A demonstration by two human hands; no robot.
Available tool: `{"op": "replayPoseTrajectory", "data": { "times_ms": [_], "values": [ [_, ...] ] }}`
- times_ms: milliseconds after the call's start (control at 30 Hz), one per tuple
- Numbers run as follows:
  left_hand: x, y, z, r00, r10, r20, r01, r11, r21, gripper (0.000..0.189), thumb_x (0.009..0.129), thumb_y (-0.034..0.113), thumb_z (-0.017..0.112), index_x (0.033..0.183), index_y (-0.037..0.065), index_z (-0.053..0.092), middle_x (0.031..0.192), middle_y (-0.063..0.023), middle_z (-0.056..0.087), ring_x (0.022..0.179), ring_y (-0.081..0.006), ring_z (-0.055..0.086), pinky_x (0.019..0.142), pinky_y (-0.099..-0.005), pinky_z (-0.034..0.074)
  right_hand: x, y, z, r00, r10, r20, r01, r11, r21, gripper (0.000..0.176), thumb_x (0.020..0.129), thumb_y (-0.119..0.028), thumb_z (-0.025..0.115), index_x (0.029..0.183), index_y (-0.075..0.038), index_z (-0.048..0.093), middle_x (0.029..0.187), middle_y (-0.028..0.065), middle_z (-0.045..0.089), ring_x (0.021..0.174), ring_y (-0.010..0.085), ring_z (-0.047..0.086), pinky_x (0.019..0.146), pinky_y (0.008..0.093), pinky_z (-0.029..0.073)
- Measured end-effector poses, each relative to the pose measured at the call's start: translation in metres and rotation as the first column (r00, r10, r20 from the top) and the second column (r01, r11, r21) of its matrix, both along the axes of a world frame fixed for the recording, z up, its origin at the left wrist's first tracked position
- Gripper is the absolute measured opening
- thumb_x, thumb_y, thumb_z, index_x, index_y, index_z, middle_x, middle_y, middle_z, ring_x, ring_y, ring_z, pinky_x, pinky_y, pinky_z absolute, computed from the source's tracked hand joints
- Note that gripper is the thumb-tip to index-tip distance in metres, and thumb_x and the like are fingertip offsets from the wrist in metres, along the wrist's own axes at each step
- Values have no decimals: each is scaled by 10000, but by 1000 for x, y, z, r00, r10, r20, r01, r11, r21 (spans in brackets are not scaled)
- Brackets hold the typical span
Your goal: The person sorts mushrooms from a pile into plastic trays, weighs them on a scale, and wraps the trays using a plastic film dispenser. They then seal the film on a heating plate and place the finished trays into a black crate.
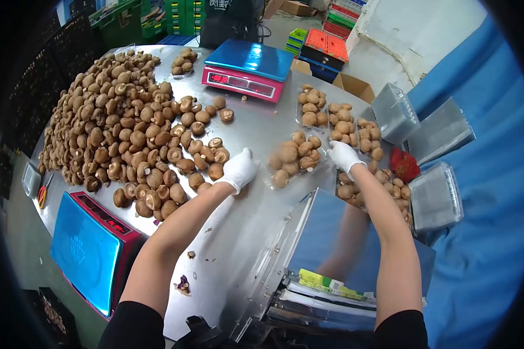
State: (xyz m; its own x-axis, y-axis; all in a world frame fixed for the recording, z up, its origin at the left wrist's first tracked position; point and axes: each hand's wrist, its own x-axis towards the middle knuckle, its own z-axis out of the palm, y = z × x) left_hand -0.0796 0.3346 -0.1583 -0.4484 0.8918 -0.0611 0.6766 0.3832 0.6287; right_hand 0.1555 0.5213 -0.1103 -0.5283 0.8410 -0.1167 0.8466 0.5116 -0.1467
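Observation:
My left hand (240, 168), in a white glove, is at the right edge of a big heap of brown mushrooms (122, 122). Its fingers are curled, and a brown mushroom (242, 191) shows at its lower edge. My right hand (343, 156), also gloved, is between filled clear trays with its fingers drawn together; what they hold, if anything, is hidden. Left of it lies a clear plastic tray of mushrooms (297, 157), partly blurred. Behind it stand more filled trays (342, 123), and another mushroom group (399, 189) lies partly behind my forearm.
A blue-topped scale (247, 61) stands at the back; another (93, 250) is at the near left. Clear containers (396, 113) are at the right by a blue curtain (483, 174). A red mesh bundle (404, 164) lies beside the trays. A metal machine (332, 250) occupies the near right.

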Motion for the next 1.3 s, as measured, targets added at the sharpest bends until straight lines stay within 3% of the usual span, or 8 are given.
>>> {"op": "replayPoseTrajectory", "data": {
  "times_ms": [167, 200, 233, 300, 433, 600, 900, 1300],
  "values": [
    [1, 13, -24, 955, 32, 294, -1, 995, -103, 330, 835, 228, 503, 1075, 2, 506, 994, -241, 625, 953, -393, 600, 828, -432, 467, -9, 18, -23, 990, -26, 137, 27, 1000, -2, 249, 807, -165, 547, 971, -19, 664, 1010, 247, 621, 961, 383, 599, 827, 435, 476],
    [0, 17, -37, 971, 62, 231, -75, 996, 48, 216, 846, 143, 530, 1008, 0, 533, 722, -105, 635, 538, -172, 629, 573, -308, 516, -7, 21, -22, 992, -56, 117, 62, 997, -53, 230, 807, -166, 547, 926, -18, 676, 978, 245, 628, 944, 386, 604, 813, 437, 481],
    [-5, 20, -49, 970, 68, 234, -80, 996, 44, 216, 846, 143, 530, 1008, 0, 533, 722, -105, 635, 538, -172, 629, 573, -308, 516, -4, 23, -21, 991, -91, 97, 101, 989, -105, 219, 806, -168, 547, 880, -17, 687, 946, 243, 636, 927, 390, 608, 800, 438, 487],
    [-7, 18, -28, 964, 46, 260, -50, 999, 7, 317, 835, 206, 500, 1090, 18, 507, 983, -242, 624, 939, -391, 602, 822, -434, 469, 2, 13, -9, 999, -32, 30, 34, 996, -84, 208, 804, -164, 547, 801, -11, 687, 858, 232, 651, 825, 369, 641, 754, 421, 502],
    [-13, 17, 15, 946, -9, 325, -39, 989, 141, 190, 847, 103, 511, 1015, 20, 541, 671, -83, 596, 560, -152, 615, 516, -279, 507, 18, -2, 24, 953, -241, -181, 182, 939, -292, 177, 808, -142, 566, 764, 4, 657, 735, 164, 652, 602, 237, 634, 614, 351, 501],
    [0, 2, 102, 931, -125, 343, 46, 972, 230, 188, 845, 86, 495, 1006, 5, 552, 705, -85, 589, 566, -143, 599, 515, -280, 500, 56, -32, 81, 820, -381, -428, 207, 893, -399, 95, 810, -104, 596, 776, -21, 624, 635, 60, 620, 479, 121, 574, 450, 265, 448],
    [96, -36, 163, 803, -405, 437, 350, 914, 204, 194, 846, 77, 516, 1022, 4, 555, 652, -51, 558, 544, -112, 555, 465, -244, 451, 194, -173, 157, 725, -560, -402, 369, 808, -460, 117, 834, -144, 591, 830, -29, 612, 700, 35, 605, 541, 90, 543, 453, 227, 430],
    [200, -70, 128, 766, -485, 422, 506, 860, 70, 226, 904, 127, 486, 1058, 4, 596, 661, -17, 556, 541, -80, 523, 483, -228, 444, 312, -284, 97, 758, -477, -445, 394, 878, -270, 161, 783, -171, 619, 794, -14, 586, 683, 98, 610, 644, 212, 599, 633, 332, 471]
  ]
}}
